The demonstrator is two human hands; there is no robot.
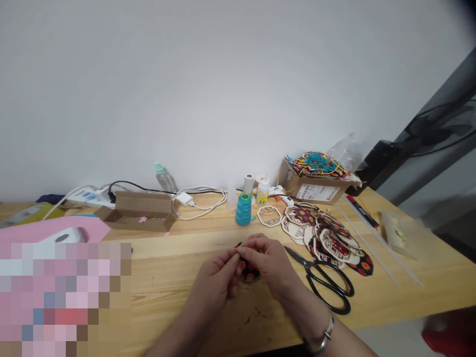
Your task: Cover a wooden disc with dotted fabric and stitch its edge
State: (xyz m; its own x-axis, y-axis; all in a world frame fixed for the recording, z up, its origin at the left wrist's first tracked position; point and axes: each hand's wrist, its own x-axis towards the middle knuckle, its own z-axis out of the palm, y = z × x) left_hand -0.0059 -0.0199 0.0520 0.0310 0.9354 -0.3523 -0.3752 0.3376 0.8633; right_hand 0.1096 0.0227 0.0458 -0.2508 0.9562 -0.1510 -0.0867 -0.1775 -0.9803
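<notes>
While both hands are working close together over the wooden table (pixel 167 267), near the middle of its front edge, a dark patterned piece (pixel 250 272) with red and orange spots is sitting between them, partly covered by the fingers. The left hand (pixel 220 272) is pinching narrowly, thumb against forefinger, at the upper part of the piece. The right hand (pixel 270 263) is pinching likewise from the opposite side, its tips meeting the left ones. Both are holding the piece; whether anything finer is lying between the tips, cannot tell. A silver bracelet (pixel 326 336) is circling the right wrist.

Just beside the right hand, black-handled scissors (pixel 309 266) are lying flat, tip pointing toward the back edge, loops toward the front edge. Beyond them, a loose pile of lattice frames and patterned fabric (pixel 334 245) is spreading toward the right edge.

Nearer the back edge, a teal thread cone (pixel 243 210) is standing upright, with a yellow-labelled bottle (pixel 262 193) just beside it. Near the back right corner, a filled cardboard box (pixel 316 188) is standing. Toward the left edge, an open brown carton (pixel 143 203) is resting.
</notes>
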